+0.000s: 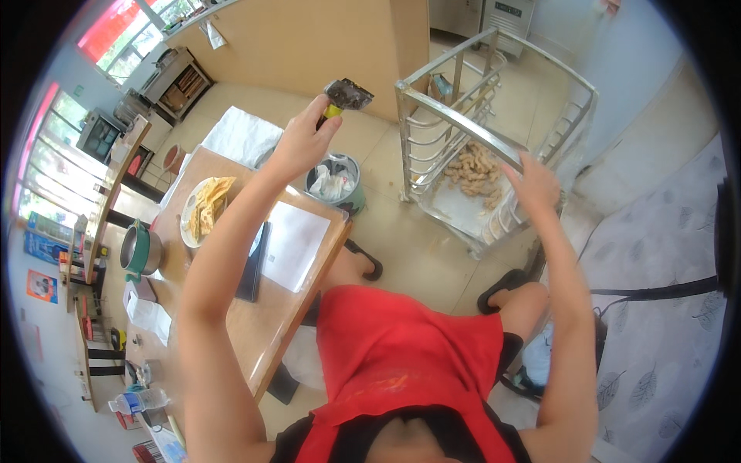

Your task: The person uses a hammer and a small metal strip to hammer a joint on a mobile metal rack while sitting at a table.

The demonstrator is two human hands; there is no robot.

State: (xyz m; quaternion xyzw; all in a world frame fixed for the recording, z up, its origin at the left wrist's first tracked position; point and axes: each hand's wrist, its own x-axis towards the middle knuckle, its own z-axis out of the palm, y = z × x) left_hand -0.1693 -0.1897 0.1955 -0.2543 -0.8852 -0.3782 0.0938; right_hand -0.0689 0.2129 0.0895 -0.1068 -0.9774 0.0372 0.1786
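Note:
My left hand (305, 137) is closed around the handle of a scraper (350, 94), raised above the floor beyond the table. The scraper has a dark, stained blade and a yellow-and-black handle. On the right, my right hand (534, 187) grips the near end of a top bar of a metal tray rack (450, 110). Low inside the rack lies a heap of knobbly, light-brown pieces like ginger root (472, 171), resting on a pale sheet or tray. Some of the rack's far-side rails are partly hidden behind my right hand.
To my left is a wooden table (239, 339) with a plate of flatbread (208, 208), a green pot (141, 251), white paper (296, 245) and a plastic bottle (139, 401). A lined bin (336, 181) stands by its far corner. A leaf-patterned cover (656, 339) hangs at right.

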